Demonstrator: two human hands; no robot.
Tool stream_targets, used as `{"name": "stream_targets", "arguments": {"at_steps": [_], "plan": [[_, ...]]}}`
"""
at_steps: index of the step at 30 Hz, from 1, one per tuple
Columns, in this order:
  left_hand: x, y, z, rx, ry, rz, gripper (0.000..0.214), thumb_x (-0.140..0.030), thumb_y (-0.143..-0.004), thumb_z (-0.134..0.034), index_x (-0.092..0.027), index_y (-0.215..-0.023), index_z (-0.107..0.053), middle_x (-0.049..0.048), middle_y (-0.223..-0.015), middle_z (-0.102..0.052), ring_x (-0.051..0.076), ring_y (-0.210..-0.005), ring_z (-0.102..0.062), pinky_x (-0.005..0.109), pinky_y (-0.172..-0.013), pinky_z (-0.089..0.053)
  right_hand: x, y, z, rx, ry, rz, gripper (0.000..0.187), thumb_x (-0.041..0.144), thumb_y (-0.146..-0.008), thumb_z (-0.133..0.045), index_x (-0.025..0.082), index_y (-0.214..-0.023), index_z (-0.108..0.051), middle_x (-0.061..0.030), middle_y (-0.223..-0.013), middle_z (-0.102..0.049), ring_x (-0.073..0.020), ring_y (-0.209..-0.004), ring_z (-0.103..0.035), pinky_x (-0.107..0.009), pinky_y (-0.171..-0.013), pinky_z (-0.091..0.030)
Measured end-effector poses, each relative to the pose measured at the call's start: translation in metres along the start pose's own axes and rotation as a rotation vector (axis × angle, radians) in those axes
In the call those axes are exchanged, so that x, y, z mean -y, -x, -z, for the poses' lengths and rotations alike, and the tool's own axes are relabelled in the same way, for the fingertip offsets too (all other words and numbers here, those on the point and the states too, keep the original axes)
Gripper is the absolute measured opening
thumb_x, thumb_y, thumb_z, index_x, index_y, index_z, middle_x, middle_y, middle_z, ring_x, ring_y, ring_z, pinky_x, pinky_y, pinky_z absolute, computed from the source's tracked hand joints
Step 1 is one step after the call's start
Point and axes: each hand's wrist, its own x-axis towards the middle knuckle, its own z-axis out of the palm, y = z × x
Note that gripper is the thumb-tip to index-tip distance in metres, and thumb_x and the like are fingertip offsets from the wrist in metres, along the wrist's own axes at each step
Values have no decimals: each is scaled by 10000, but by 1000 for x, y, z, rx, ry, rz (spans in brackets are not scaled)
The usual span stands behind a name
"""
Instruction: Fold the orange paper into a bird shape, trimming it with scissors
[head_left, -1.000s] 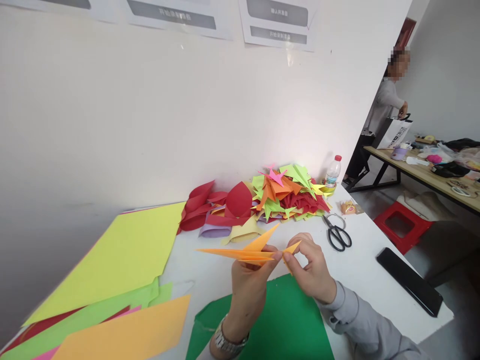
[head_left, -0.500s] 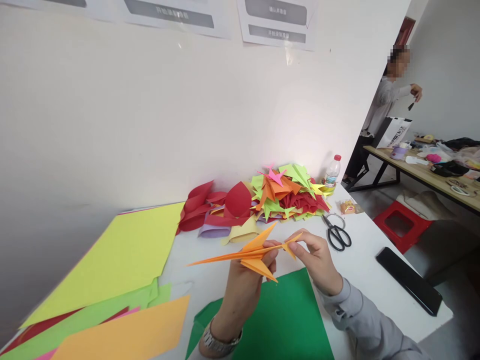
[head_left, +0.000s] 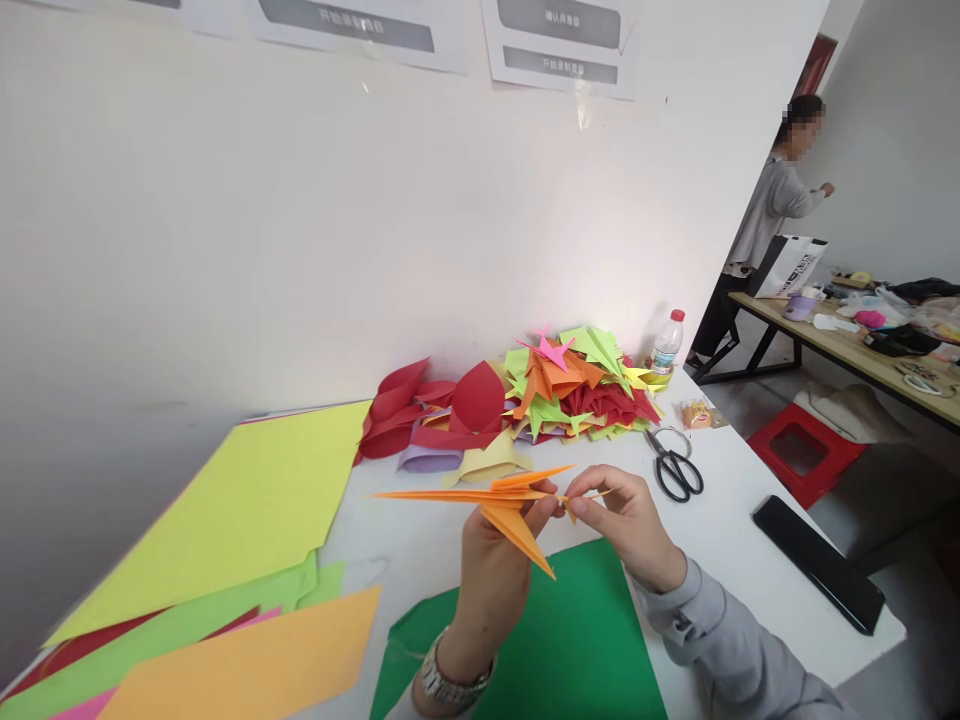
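Note:
An orange folded paper plane (head_left: pixel 480 496) is held in the air, its long pointed nose to the left and its wings spread. Around the body near the wings, my left hand (head_left: pixel 499 560) is closed, a metal watch on its wrist. My right hand (head_left: pixel 626 515) pinches the small tail end at the right, its fingertips close to those of my left hand. Part of the tail is hidden by the fingers. Below both hands lies a green paper sheet (head_left: pixel 570 630) on the white table (head_left: pixel 720 580).
Stacked yellow sheets (head_left: pixel 247 500) and an orange sheet (head_left: pixel 247 660) lie at left. Along the wall are red paper shapes (head_left: pixel 476 400) and piled folded planes (head_left: pixel 562 380). Scissors (head_left: pixel 675 470), a bottle (head_left: pixel 667 345) and a black phone (head_left: pixel 817 562) lie right. A person (head_left: pixel 772 200) stands beyond.
The plane has tilted, so its wings sit at a different angle. My right hand has slid slightly inward along the tail, nearer my left fingers. The person beyond has lowered an arm.

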Motion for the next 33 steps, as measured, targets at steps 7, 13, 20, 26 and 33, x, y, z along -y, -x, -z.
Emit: {"name": "stream_targets", "arguments": {"at_steps": [7,13,20,26,33], "plan": [[0,1,1,-20,-105,-96,298,-356,-698,-784,-178,-903,-664,27,-855,-685,142,-677,-631,277,-680,-548,-4,0,-3,-9,-57,-48,251,437,-812,-704,195,-772,-653,-29,-758,-691,-179,-774,-630,-329,-761,-489],[5,2,6,-14,-208,-135,324,-356,-697,-784,-185,-947,-668,50,-943,-672,175,-765,-650,284,-705,-557,-3,-2,-5,-100,-172,-199,334,477,-719,-768,189,-686,-603,19,-651,-595,-132,-638,-539,-266,-637,-445],[7,0,9,71,-147,-109,273,-322,-691,-796,-182,-894,-681,59,-935,-676,169,-751,-633,290,-705,-566,-1,-2,-6,-72,-261,-296,347,429,-709,-777,207,-840,-544,52,-626,-556,-125,-608,-537,-261,-636,-437],[-2,0,-1,-15,26,29,290,-381,-660,-813,-143,-745,-670,33,-766,-656,113,-585,-567,257,-580,-537,-1,3,2,-256,275,325,236,247,-907,-554,271,-1142,-573,-78,-1126,-589,-209,-1078,-558,-385,-893,-462],[-8,0,-4,5,74,87,295,-381,-630,-820,-135,-702,-675,24,-688,-626,117,-575,-555,250,-530,-506,4,3,2,-165,700,715,374,66,-828,-528,298,-1097,-647,-84,-1116,-612,-256,-1045,-576,-481,-866,-475]]}}
